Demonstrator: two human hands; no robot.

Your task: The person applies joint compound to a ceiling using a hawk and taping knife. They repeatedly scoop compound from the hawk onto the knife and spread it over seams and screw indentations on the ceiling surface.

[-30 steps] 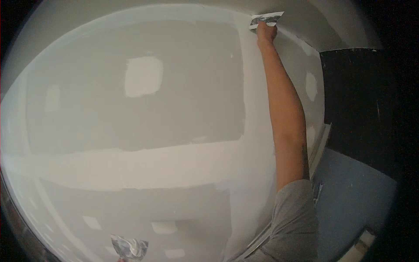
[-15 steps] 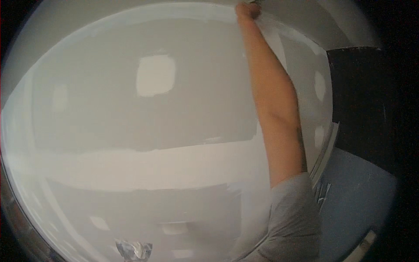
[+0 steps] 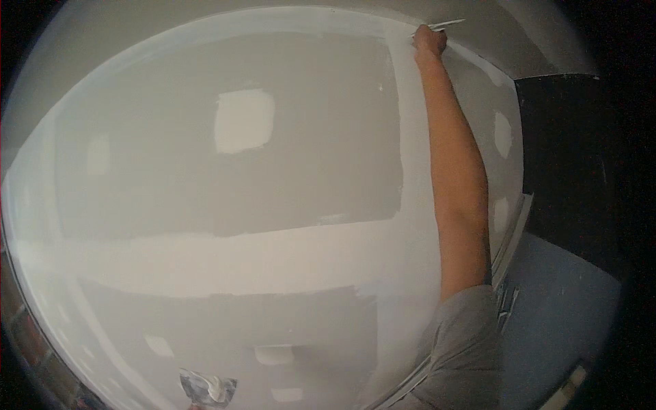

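High up, my right hand [image 3: 430,42] is closed around a drywall knife. Its thin pale blade [image 3: 447,24] sticks out to the right, close to where the wall meets the ceiling; the handle is hidden in my fingers. At the lower edge, a metal blade of a putty knife [image 3: 229,391] carries a lump of white joint compound [image 3: 213,385]. Only a sliver of my left hand [image 3: 195,408] shows under this blade, gripping it from below the picture's edge.
The grey drywall [image 3: 321,137] has white compound bands along its seams and a white patch [image 3: 244,121]. Above curves the ceiling [image 3: 383,8]. A dark opening [image 3: 567,143] and a blue-grey surface [image 3: 560,307] lie right. Brickwork [image 3: 31,339] shows lower left.
My right hand has moved right and slightly down along the top of the wall, and the blade shows more plainly. The compound-laden knife has barely moved.
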